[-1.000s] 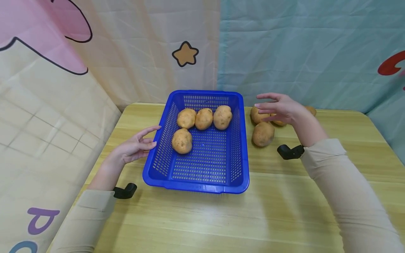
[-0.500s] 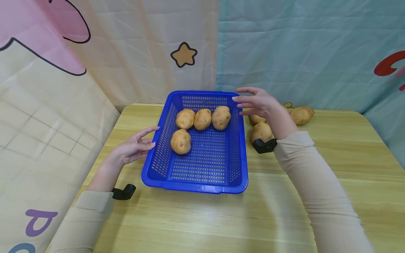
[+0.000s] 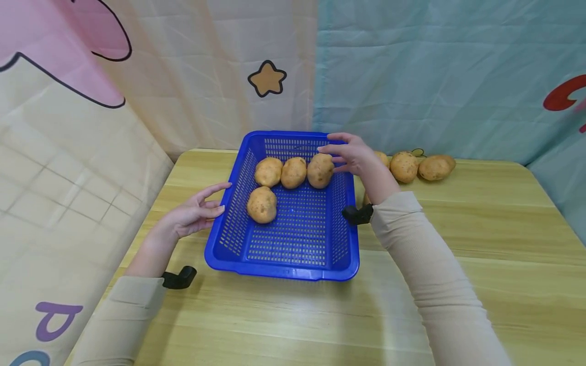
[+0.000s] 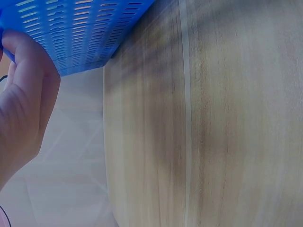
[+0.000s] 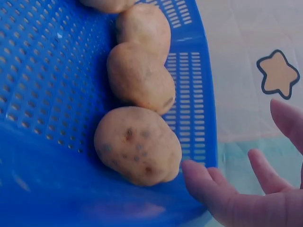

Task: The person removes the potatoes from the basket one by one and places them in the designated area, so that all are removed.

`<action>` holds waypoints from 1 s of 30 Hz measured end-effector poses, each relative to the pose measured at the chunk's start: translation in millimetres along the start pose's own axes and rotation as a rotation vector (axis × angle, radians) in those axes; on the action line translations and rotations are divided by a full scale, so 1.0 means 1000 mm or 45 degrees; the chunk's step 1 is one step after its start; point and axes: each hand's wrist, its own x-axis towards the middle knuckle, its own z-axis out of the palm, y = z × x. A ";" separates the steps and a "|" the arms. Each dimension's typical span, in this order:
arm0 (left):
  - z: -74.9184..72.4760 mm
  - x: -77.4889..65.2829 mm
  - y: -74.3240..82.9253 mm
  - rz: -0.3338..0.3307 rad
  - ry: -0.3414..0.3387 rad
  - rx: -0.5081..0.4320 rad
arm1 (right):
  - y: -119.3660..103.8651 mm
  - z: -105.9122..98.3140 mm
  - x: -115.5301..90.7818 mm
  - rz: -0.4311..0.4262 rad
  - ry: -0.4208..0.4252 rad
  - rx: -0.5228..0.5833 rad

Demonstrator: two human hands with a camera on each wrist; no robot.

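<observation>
My left hand (image 3: 192,213) holds the left rim of a blue plastic basket (image 3: 286,271), its thumb and fingertips at the edge. The left wrist view shows bent fingers (image 4: 33,61) at that rim. Inside the basket are several potatoes: three in a row at the back and one potato (image 3: 262,205) in front of them at the left. My right hand (image 3: 351,155) hovers over the back right corner, fingers spread, nothing in it. Its fingertips are right beside the rightmost potato (image 5: 137,145) of the row.
More potatoes lie right of the basket on the wooden table (image 3: 480,218), including a round potato (image 3: 404,166) and a longer potato (image 3: 437,167); my right forearm partly covers others. A printed curtain (image 3: 412,76) hangs behind the table.
My right hand has moved left, from above the potatoes on the table to over the basket's back right corner. Left hand, basket and its potatoes have stayed in place.
</observation>
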 end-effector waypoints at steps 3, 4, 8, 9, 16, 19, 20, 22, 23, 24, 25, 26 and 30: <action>-0.001 0.000 0.000 0.001 -0.001 -0.001 | 0.001 0.008 0.003 0.009 0.042 0.001; -0.001 0.000 0.000 0.002 -0.002 -0.004 | 0.002 0.011 0.004 0.012 0.053 0.000; -0.002 -0.001 -0.001 0.009 -0.010 -0.006 | 0.005 0.021 0.010 0.022 0.094 -0.031; -0.002 -0.001 -0.001 0.010 -0.012 -0.005 | 0.006 0.023 0.011 0.028 0.107 -0.050; -0.002 0.000 -0.002 0.008 -0.010 -0.001 | 0.012 0.030 0.015 0.040 0.191 -0.250; -0.002 0.000 -0.002 0.005 -0.003 0.002 | 0.016 0.031 0.016 0.028 0.187 -0.310; -0.002 0.000 -0.002 0.004 -0.002 0.002 | 0.017 0.032 0.017 0.023 0.188 -0.335; -0.002 0.000 -0.001 0.003 -0.004 0.002 | 0.019 0.033 0.019 0.021 0.196 -0.359; -0.002 0.000 -0.001 0.004 -0.007 0.001 | 0.020 0.034 0.020 0.020 0.203 -0.367; -0.002 0.000 -0.001 0.005 -0.009 -0.002 | 0.021 0.035 0.020 0.010 0.214 -0.373; -0.002 0.000 -0.001 0.005 -0.011 -0.004 | 0.022 0.035 0.021 0.004 0.221 -0.380; -0.002 0.000 -0.001 0.006 -0.011 -0.006 | 0.023 0.036 0.022 0.000 0.228 -0.386; -0.002 0.001 -0.001 0.006 -0.014 -0.006 | 0.027 0.036 0.025 -0.022 0.225 -0.403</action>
